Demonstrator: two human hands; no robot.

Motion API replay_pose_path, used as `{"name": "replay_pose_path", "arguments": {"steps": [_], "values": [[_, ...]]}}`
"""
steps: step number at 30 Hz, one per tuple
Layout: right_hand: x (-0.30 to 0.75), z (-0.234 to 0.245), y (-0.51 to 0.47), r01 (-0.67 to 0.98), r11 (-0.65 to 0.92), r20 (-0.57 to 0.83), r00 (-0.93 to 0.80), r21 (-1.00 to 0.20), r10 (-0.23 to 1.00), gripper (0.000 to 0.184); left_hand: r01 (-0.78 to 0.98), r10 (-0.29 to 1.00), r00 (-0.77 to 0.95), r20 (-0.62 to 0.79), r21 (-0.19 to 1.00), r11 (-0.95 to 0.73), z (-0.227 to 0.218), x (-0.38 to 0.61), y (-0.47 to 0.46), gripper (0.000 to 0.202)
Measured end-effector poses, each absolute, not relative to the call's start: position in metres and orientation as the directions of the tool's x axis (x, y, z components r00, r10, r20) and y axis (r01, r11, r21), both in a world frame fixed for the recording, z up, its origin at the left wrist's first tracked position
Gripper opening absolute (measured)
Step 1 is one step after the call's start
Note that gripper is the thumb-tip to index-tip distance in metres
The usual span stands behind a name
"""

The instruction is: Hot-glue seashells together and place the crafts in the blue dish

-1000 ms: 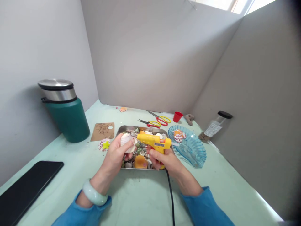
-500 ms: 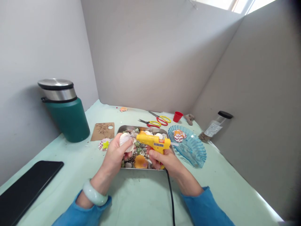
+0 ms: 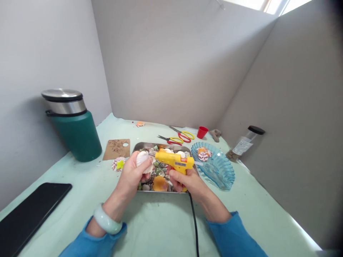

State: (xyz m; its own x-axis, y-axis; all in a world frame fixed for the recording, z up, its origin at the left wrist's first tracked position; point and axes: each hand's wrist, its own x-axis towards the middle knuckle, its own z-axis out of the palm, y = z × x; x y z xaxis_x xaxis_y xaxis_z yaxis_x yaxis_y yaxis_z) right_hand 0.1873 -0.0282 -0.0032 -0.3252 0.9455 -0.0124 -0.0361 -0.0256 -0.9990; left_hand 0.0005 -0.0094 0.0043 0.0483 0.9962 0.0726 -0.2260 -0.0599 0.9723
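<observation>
My left hand (image 3: 133, 170) is closed on a white ribbed seashell (image 3: 143, 160), thumb across its face. A yellow hot glue gun (image 3: 175, 160) is gripped in my right hand (image 3: 184, 180); its nozzle points left and meets or nearly meets the shell's upper right edge. A clear glue stick pokes out of the gun's back end. Both hands are above a metal tray (image 3: 163, 192) filled with shells and stones, among them a large orange shell (image 3: 160, 183). My left fingertips are partly hidden behind the shell.
A black cord (image 3: 195, 221) runs from the gun to the front edge. Right stands a blue scalloped dish (image 3: 219, 175) with shells; behind are scissors (image 3: 171, 140) and a red cup (image 3: 202, 132). Left are a green flask (image 3: 76, 135), a brown board (image 3: 116, 149) and a black phone (image 3: 32, 214).
Hardly anything differs. The shell and the glue gun stay in my hands in nearly the same place, and the whole view has shifted very slightly.
</observation>
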Motion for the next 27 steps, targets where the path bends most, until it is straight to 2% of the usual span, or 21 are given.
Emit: {"name": "replay_pose_path", "arguments": {"steps": [7, 14, 27], "values": [[0.1874, -0.0040, -0.0289, -0.080, -0.041, -0.019, -0.256, -0.996, 0.966, 0.032, -0.276, 0.998, 0.033, 0.050, 0.960, -0.039, 0.0073, 0.0001, -0.0112, 0.026], [0.1871, -0.0011, -0.0290, -0.055, -0.030, -0.012, -0.305, -0.998, 0.952, 0.033, -0.293, 0.998, 0.051, 0.043, 0.956, -0.026, 0.0075, -0.0004, -0.0119, 0.026], [0.1880, -0.0046, -0.0282, -0.023, -0.026, -0.017, -0.331, -0.999, 0.943, 0.030, -0.325, 0.997, -0.022, 0.080, 0.942, -0.083, 0.0091, -0.0019, -0.0124, 0.023]]}}
